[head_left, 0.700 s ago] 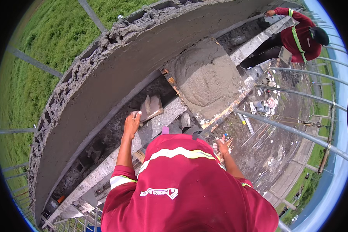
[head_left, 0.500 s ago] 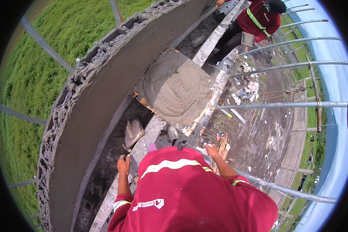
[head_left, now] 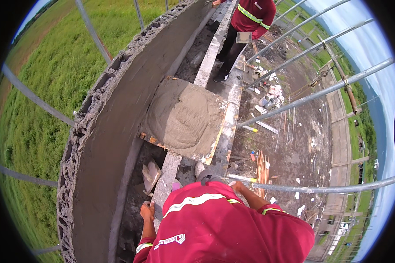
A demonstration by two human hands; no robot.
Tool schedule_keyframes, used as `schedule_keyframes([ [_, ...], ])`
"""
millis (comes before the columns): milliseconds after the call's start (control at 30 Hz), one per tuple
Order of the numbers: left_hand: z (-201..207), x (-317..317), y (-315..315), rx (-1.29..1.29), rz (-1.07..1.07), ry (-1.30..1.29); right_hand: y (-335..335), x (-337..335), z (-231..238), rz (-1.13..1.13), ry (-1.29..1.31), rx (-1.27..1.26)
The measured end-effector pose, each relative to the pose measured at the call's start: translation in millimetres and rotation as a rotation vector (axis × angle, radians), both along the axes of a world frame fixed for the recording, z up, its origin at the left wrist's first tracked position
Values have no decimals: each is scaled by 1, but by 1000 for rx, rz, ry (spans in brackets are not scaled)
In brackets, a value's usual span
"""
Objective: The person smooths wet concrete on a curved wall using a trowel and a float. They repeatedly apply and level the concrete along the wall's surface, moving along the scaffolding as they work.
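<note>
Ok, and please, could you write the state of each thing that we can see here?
mortar: heaped in a low, wet-looking mound
mortar board: loaded, edges smeared
wall: inner face coated grey, top rough
long plank: stained, laid along the wall
left hand: beside the plank, grip unclear
right hand: near the waist, partly hidden
co-worker: standing
square plate: held by the co-worker

White lettering [head_left: 166, 241] and an angular emblem [head_left: 180, 238] stand on the red shirt [head_left: 232, 219], lower centre; a small white mark [head_left: 258, 5] on the co-worker's top [head_left: 245, 22], upper centre, is too tiny to read.
</note>
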State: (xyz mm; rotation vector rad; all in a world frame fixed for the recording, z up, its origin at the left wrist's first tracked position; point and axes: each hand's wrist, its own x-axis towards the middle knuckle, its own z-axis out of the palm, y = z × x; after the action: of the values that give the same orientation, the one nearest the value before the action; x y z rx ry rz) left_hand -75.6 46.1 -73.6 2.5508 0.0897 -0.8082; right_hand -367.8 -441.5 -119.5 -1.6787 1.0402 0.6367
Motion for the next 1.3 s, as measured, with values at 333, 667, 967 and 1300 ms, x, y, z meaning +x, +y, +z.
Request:
schedule_keyframes([
  [333, -14, -10, -3, 110, 57, -50, -30, 42, 65, -394, -10, 188],
  [667, -8, -18, -17, 173, 192, 47, -103, 42, 41, -407, -84, 136],
  [967, 17, 7, -19, 164, 174, 138, -97, 60, 58, -295, 61, 152],
  [1300, -44, 137, -109, 71, 314, 268, -1, 201, 159, -52, -288, 238],
])
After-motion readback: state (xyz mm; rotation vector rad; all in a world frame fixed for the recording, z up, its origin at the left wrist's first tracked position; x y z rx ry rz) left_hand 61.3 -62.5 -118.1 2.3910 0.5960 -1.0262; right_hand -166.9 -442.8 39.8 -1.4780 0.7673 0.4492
